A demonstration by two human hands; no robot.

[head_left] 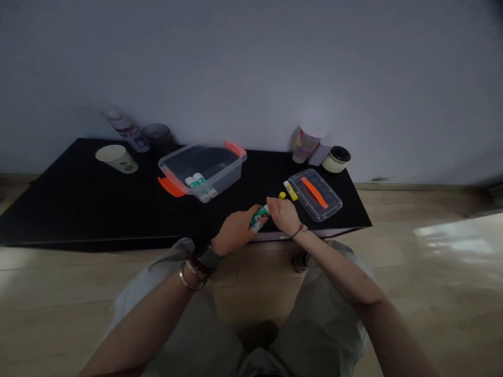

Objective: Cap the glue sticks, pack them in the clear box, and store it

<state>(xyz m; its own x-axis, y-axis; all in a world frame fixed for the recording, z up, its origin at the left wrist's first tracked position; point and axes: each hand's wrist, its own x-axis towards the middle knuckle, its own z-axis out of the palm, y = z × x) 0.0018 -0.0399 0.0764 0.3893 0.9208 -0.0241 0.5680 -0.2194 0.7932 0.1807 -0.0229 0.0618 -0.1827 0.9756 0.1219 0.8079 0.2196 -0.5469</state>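
Note:
My left hand [232, 231] is wrapped round a green-and-white glue stick [258, 215] above the front edge of the black table. The fingers of my right hand [284, 215] are closed at the white upper end of that glue stick; what exactly they pinch is partly hidden. Just beyond my right hand lie a small yellow cap [282, 195] and a yellow stick with a white end [291, 190]. To the left stands a clear plastic box [230, 177] with orange latches, lidless, and green-and-white glue sticks [199, 179] rest inside it.
A clear lid [333, 201] with an orange handle lies at the right of the black table [90, 209]. Along the wall stand a bottle [128, 130], a dark round container [159, 136], a patterned cup [305, 145] and a cream pot [335, 161]. A paper cup [118, 159] leans at left.

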